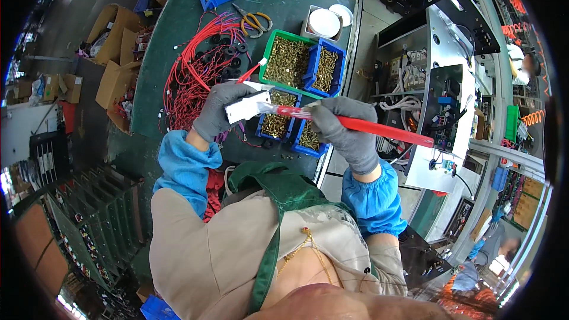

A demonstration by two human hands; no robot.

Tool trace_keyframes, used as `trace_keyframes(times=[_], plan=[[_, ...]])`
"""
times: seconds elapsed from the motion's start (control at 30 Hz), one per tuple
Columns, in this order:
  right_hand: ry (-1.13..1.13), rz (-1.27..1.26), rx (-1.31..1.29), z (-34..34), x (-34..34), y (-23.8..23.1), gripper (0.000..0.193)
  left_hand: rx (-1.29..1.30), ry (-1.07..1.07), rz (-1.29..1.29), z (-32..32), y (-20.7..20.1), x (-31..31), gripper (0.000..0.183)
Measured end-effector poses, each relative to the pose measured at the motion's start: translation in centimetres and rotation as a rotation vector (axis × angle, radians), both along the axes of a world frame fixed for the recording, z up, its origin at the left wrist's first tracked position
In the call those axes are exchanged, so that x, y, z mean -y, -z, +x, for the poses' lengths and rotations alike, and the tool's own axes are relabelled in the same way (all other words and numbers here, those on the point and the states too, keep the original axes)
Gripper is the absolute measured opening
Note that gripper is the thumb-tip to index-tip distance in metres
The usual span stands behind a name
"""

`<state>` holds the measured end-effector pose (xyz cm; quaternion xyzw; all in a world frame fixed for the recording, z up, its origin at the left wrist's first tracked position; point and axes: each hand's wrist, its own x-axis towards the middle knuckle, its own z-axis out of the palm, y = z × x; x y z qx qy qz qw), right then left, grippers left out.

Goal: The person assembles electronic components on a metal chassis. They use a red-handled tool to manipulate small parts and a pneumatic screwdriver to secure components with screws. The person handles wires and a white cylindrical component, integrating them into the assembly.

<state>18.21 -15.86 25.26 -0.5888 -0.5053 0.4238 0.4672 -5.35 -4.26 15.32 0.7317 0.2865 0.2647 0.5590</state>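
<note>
My left hand (214,115), in a grey glove, is closed on a small white rectangular part (244,108), held over the near side of the green bench. A red wire with a white tag (261,61) runs beside this part. My right hand (349,134), gloved in grey too, grips a brush (388,131) by its long red handle. The brush's pale tip meets the right end of the white part. Beneath the brush, blue bins (317,152) of brass-coloured screws are partly hidden. Just beyond sits a green tray (266,59) full of similar screws.
A heap of red wires (188,74) with black rings covers the bench's left. Orange-handled pliers (256,22), a blue bin (221,1) and a white round lid (324,23) lie farther back. Cardboard boxes (115,86) stand left; a metal equipment housing (446,44) stands right.
</note>
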Motion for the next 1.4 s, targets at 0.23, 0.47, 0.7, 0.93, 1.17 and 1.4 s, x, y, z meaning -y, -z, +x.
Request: trace_keyframes(times=[0.23, 0.47, 0.7, 0.93, 1.17, 1.4], plan=[[0.225, 0.223, 0.167, 1.3, -0.7, -0.4, 0.013, 0.120, -0.095, -0.403, 0.5, 0.2, 0.3, 0.023], [-0.138, 0.082, -0.505, 4.0, -0.1, 1.4, 0.035, 0.026, -0.091, -0.335, 0.1, 1.1, 0.1, 0.033], [-0.141, -0.220, -0.420, 1.1, -0.9, 1.7, 0.039, 0.042, 0.010, -0.135, 0.2, 0.6, 0.0, 0.029], [-0.092, -0.191, -0.251, 1.9, -0.8, 1.5, 0.028, 0.185, -0.050, -0.419, 0.3, 0.6, 0.2, 0.024], [0.062, -0.173, -0.209, 3.9, -0.4, 0.2, 0.025, 0.101, -0.017, -0.311, -0.1, 0.9, 0.3, 0.023], [0.237, -0.059, -0.210, 4.7, -2.2, -0.3, 0.025, 0.088, 0.005, -0.248, -0.2, 1.2, -0.1, 0.022]])
